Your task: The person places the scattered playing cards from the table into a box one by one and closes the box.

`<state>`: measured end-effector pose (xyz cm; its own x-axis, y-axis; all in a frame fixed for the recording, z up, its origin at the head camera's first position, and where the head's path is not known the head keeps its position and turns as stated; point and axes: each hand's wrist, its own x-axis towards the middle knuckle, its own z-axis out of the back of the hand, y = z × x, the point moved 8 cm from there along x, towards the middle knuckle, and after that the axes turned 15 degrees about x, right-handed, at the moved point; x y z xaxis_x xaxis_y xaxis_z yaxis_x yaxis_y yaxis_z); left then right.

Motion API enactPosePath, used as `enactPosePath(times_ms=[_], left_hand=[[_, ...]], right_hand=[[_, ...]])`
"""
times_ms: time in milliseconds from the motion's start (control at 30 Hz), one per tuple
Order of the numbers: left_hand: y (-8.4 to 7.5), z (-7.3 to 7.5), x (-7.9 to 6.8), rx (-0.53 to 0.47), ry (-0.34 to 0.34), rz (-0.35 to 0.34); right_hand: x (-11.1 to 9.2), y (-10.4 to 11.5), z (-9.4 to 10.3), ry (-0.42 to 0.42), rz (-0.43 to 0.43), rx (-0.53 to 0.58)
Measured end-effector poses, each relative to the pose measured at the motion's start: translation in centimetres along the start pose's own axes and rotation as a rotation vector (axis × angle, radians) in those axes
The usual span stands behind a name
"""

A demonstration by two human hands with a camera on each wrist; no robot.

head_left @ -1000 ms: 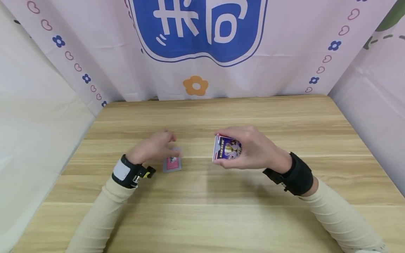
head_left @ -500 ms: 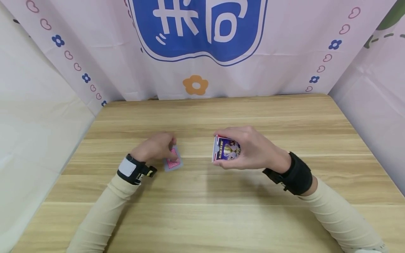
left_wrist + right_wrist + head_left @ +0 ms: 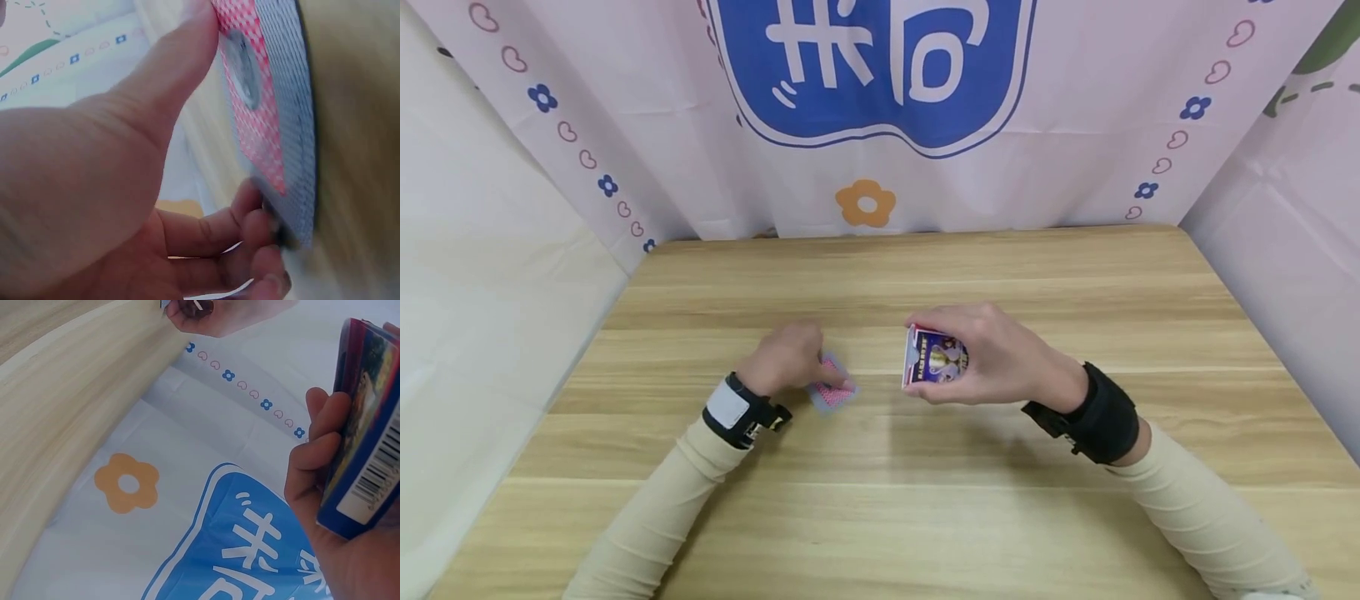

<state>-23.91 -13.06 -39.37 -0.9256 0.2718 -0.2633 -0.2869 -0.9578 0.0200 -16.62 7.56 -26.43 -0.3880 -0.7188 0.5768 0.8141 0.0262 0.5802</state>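
Observation:
My left hand (image 3: 785, 358) pinches a playing card (image 3: 830, 401) between thumb and fingertips, left of the middle of the table. The card's red-checked back with a grey border faces up. In the left wrist view the thumb lies on the back of the card (image 3: 270, 125) and the fingertips sit at its far edge. My right hand (image 3: 1007, 357) grips a small playing-card box (image 3: 940, 360) by its two sides. A gold trophy is printed on the box's dark blue face, and its end points left toward the card. In the right wrist view a barcode shows on the box (image 3: 365, 431).
A wood-grain table (image 3: 880, 517) spreads under both hands. A white curtain (image 3: 1075, 183) with a blue emblem hangs behind its back edge, and plain white cloth (image 3: 482, 275) borders the left side.
The left hand came down on the card, took hold of it, and moved right with it, turning it a little. The right hand and the box stay nearly still.

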Motion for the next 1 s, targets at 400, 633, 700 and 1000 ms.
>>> enactPosePath(times_ms=[400,633,700,1000], left_hand=[[-5.9,1.4,0.3,-0.148,-0.377,-0.214],[-6.7,3.2,-0.9,-0.452,-0.371,-0.344],[-6.6,4.5,-1.8,-0.561,-0.376,-0.375],[-6.3,11.3,-7.1,-0.73,-0.521,-0.322]], right_hand=[[-0.1,-0.2,-0.1,0.013,-0.018,-0.018],[-0.1,-0.4,-0.1,0.018,-0.017,-0.014],[-0.1,-0.4,0.1,0.016,-0.018,-0.017],[0.0,-0.4,0.5,0.006,-0.02,-0.03]])
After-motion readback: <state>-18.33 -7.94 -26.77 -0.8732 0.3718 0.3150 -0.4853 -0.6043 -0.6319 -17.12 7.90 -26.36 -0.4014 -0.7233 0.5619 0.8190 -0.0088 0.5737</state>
